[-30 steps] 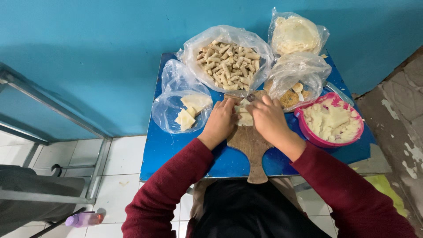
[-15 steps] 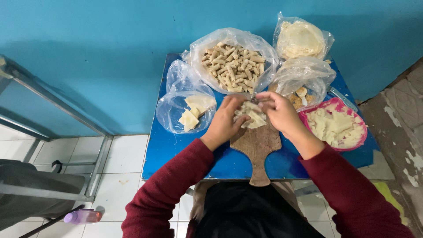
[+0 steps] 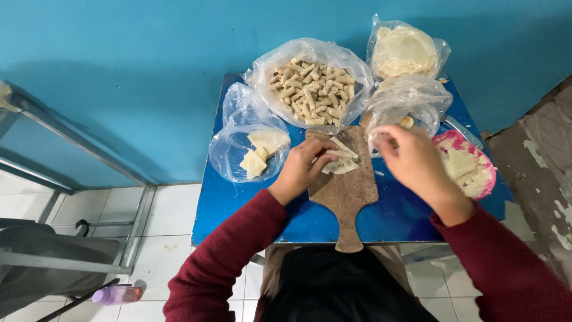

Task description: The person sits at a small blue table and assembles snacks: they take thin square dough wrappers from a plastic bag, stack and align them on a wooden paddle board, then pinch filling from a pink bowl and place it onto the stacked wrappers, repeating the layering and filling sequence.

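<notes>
Step in hand, by my judgement: filling and folding a pastry wrapper (image 3: 341,160). The wrapper lies partly folded on the upper end of the wooden paddle board (image 3: 347,191), which rests on the blue surface (image 3: 238,203).

My left hand (image 3: 302,169) pins the wrapper's left edge; its fingers (image 3: 325,160) are curled down onto the dough, pressing rather than gripping. My right hand (image 3: 411,161) is off the wrapper, just to its right, at the mouth of a clear bag (image 3: 411,98). Its fingers (image 3: 384,143) are bent and pinched inward; I cannot tell whether they hold anything.

The next move calls for keeping the left hold steady so the fold stays shut while the right hand brings filling over.
</notes>
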Motion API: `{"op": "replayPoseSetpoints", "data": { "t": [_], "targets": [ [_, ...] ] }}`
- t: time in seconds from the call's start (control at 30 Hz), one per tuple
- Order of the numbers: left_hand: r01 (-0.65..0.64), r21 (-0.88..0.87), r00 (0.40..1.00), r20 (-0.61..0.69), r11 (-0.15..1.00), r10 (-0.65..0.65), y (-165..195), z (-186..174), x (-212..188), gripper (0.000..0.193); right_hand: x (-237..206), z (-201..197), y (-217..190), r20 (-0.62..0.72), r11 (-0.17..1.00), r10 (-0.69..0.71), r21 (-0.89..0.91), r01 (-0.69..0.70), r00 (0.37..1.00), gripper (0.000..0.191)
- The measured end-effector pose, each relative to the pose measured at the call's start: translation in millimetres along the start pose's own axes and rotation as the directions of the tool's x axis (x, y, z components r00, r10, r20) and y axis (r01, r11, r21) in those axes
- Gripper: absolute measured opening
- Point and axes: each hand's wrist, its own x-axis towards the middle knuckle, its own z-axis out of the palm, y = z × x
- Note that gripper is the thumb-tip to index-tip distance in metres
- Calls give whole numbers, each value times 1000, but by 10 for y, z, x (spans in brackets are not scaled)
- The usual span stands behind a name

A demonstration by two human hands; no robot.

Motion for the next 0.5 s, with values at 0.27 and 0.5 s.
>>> {"op": "replayPoseSetpoints", "data": {
  "t": [0.27,0.5],
  "targets": [
    [24,72,998,52,997,-27,14,-65,90,11,82,-135,387,80,885,56,-466,-12,995,35],
    [214,189,955,-245,958,-165,-178,-277,563,20,157,-16,578,29,907,15,-422,-2,999,28]
  ]
}}
